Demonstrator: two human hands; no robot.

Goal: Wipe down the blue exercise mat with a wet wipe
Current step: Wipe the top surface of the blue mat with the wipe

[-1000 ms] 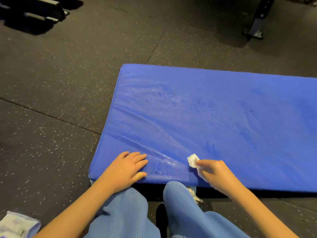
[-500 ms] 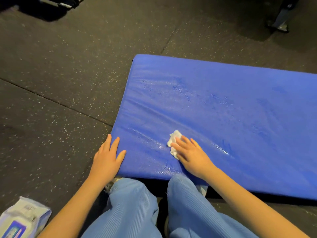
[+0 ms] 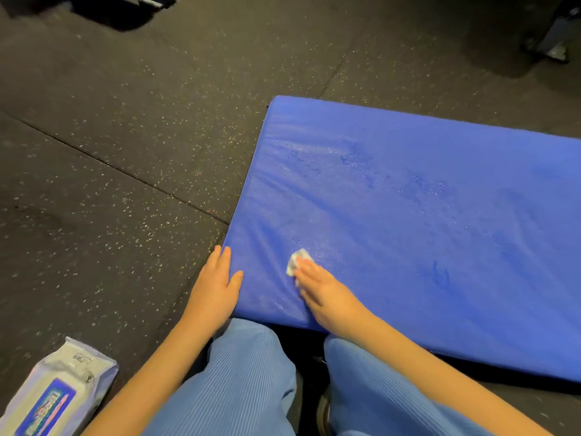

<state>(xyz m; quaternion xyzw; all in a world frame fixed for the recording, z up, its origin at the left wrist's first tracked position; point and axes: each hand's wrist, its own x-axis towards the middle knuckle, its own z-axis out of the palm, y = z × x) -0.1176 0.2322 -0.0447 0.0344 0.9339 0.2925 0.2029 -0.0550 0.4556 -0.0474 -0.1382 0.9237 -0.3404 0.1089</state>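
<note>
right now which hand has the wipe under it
The right hand: its straight fingers press the white wet wipe onto the blue mat. The left hand rests bare on the mat's near left corner.

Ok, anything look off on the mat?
Nothing serious. The blue mat lies flat; its cover is rippled near the left hand, and a small dark scuff sits right of the wipe under the right hand.

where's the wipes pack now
Bottom-left of the head view, the wipes pack lies on the speckled floor, left of the left forearm, apart from the blue mat.
</note>
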